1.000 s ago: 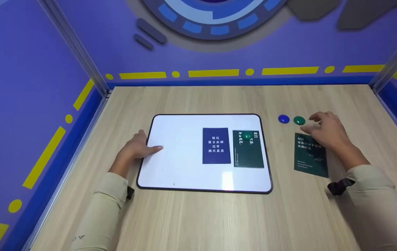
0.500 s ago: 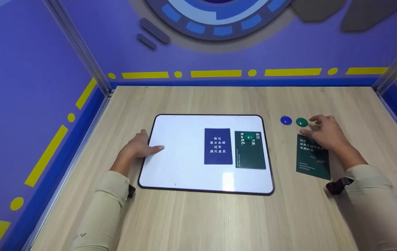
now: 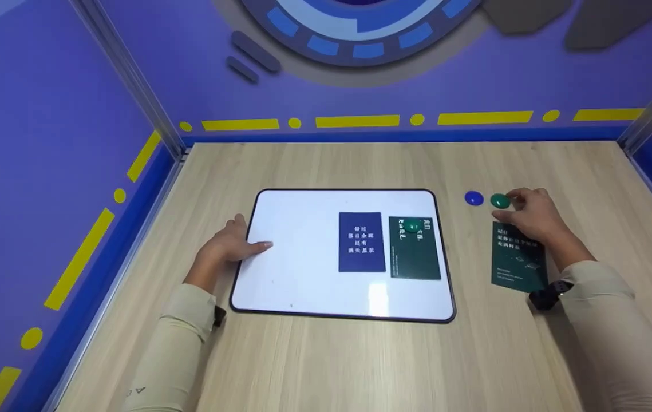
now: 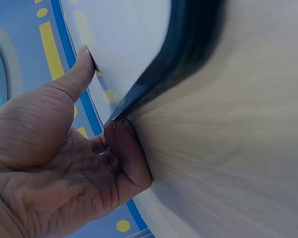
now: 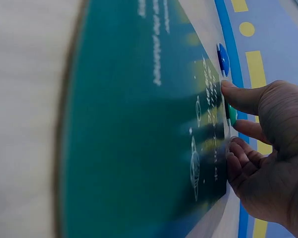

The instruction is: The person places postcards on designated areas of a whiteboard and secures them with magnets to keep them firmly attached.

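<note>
My left hand [image 3: 227, 243] holds the left edge of a black-framed whiteboard [image 3: 291, 274], its thumb over the white face. In the left wrist view, the curled fingers [image 4: 131, 153] meet the board's edge from the side. My right hand [image 3: 534, 213] has thumb and forefinger at opposite sides of a round green magnet [image 3: 500, 201], pinching it on the table. Right beside that magnet lies a round blue magnet [image 3: 474, 198]. A dark green card [image 3: 512, 263] with white writing lies under the right hand, partly hidden by it.
On the board are a dark blue card [image 3: 362, 257] and a dark green card [image 3: 417, 263], the latter with another green magnet [image 3: 413, 225] on its upper part. Blue panels [image 3: 360, 91] with yellow marks border the wooden table [image 3: 360, 360] behind and at the sides.
My right thumb and forefinger have come in from the right against the green magnet beside the board. The left hand keeps its place on the board; the head view has shifted slightly.
</note>
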Demonstrator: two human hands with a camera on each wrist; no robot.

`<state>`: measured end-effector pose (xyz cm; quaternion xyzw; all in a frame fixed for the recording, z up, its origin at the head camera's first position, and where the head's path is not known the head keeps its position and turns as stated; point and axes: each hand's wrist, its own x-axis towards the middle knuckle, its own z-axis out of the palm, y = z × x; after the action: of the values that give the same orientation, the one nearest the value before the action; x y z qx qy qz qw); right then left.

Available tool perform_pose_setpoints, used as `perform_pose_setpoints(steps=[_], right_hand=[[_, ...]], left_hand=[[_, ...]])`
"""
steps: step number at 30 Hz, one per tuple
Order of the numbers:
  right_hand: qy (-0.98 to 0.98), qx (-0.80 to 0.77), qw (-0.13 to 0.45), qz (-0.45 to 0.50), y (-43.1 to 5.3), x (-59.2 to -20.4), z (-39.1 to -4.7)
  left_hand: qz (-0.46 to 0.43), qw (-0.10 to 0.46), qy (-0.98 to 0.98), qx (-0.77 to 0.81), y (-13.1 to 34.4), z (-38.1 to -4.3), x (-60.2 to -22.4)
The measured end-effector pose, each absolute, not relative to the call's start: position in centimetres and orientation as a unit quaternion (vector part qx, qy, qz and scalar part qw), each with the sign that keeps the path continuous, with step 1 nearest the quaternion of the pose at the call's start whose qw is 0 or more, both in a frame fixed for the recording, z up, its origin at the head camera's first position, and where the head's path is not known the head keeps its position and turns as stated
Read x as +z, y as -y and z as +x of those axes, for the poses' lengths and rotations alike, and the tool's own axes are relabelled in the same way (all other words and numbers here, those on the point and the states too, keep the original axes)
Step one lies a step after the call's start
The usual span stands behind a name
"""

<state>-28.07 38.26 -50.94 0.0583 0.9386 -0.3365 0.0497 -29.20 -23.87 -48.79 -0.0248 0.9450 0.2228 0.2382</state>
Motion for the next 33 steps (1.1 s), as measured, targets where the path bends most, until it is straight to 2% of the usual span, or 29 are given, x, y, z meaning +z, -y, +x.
perform_pose_setpoints(steps=[33], right_hand=[[-0.941,-0.329,0.076,0.030,-37.59,-50.68,-29.21]], left_hand=[[-0.017,0.216,-0.948,0.233,23.92,-28.93,-48.89]])
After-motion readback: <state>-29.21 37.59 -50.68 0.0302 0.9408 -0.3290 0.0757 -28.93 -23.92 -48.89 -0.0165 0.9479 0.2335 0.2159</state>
